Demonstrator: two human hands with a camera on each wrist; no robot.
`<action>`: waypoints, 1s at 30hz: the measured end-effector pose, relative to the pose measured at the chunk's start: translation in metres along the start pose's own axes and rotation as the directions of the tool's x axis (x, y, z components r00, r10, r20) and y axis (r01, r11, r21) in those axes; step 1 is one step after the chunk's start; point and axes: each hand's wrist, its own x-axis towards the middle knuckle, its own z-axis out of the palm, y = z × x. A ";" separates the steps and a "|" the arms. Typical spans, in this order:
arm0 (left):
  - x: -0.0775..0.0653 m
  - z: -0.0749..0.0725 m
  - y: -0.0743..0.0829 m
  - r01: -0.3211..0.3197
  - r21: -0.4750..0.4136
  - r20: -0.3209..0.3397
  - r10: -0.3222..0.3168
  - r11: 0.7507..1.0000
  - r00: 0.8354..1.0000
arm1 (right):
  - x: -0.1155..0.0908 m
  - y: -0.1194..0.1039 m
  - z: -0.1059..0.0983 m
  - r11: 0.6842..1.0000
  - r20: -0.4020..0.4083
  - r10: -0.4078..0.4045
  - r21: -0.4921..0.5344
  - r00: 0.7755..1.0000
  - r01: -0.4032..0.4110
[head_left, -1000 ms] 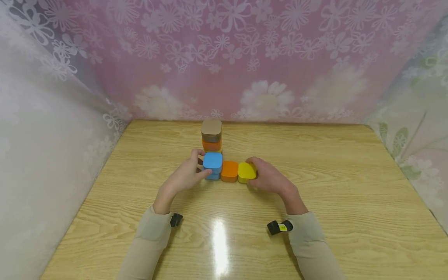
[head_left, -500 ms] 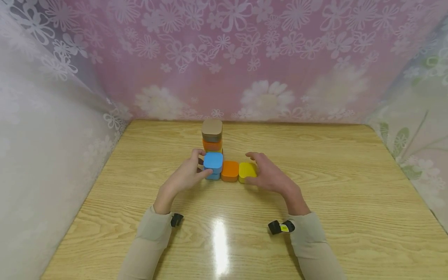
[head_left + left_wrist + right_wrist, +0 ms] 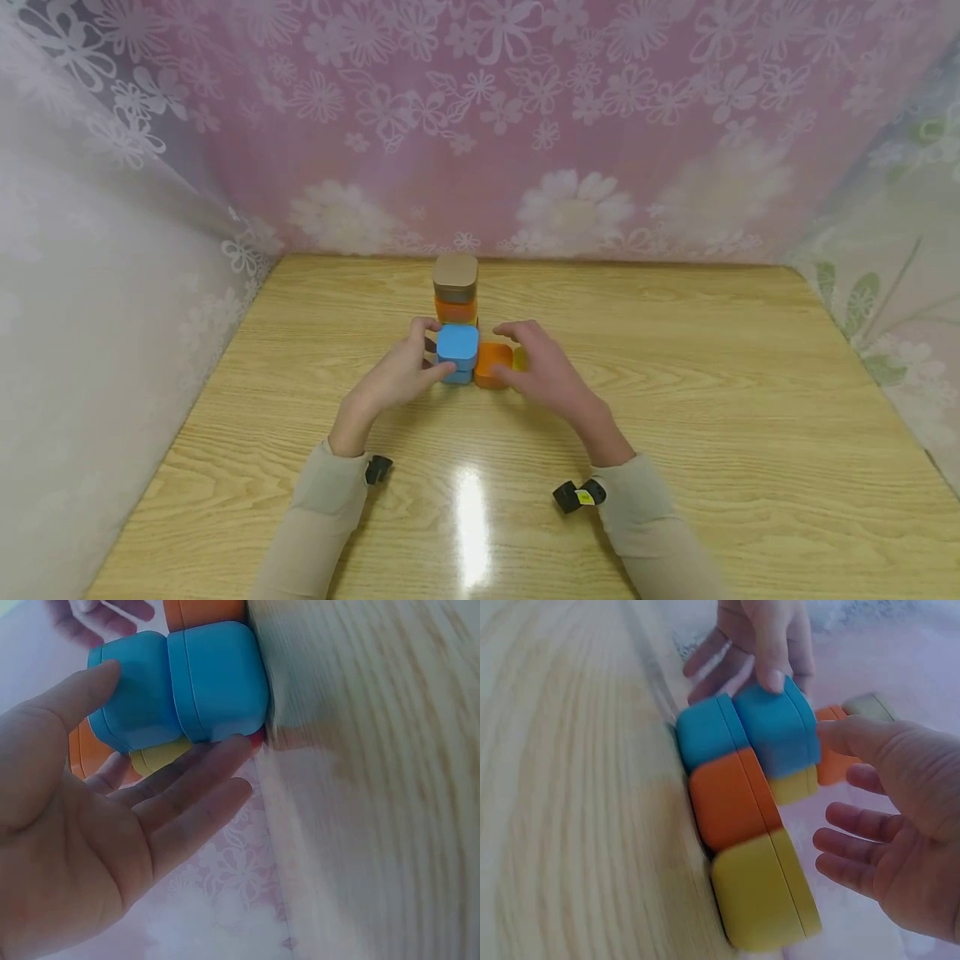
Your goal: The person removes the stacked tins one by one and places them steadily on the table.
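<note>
Left grip (image 3: 393, 368) has the upper blue block (image 3: 457, 340) pinched, thumb on its near side, fingers round the far one! Right grip (image 3: 546, 373) hangs wide above the orange block (image 3: 731, 801), thumb and fingers spread. Pink floral cloth (image 3: 480, 108) spans the back, paler cloth (image 3: 112, 317) running down the side. Wood-grain counter (image 3: 712, 375) below, a bright glare streak across it. Upright at the rear, brown block (image 3: 455, 272) over rear orange block (image 3: 455, 312). Up front, the row runs left to right: lower blue block (image 3: 711, 735), orange, yellow block (image 3: 761, 896), all touching. Atop the lower blue sits the upper blue, flat top facing up, roughly square; I can't pick a long axis.
</note>
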 end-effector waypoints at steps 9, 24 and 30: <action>0.002 -0.001 -0.004 -0.016 0.033 0.015 0.016 0.999 1.000 | 0.008 -0.010 0.017 0.999 0.021 -0.036 -0.021 0.999 0.036; 0.006 0.002 -0.005 0.027 0.083 0.027 -0.029 0.996 0.999 | 0.012 -0.010 0.026 1.000 0.000 -0.006 -0.020 1.000 0.007; 0.006 0.005 -0.005 0.021 0.117 0.013 -0.022 0.993 1.000 | 0.012 -0.009 0.029 1.000 -0.038 0.002 -0.004 0.999 -0.003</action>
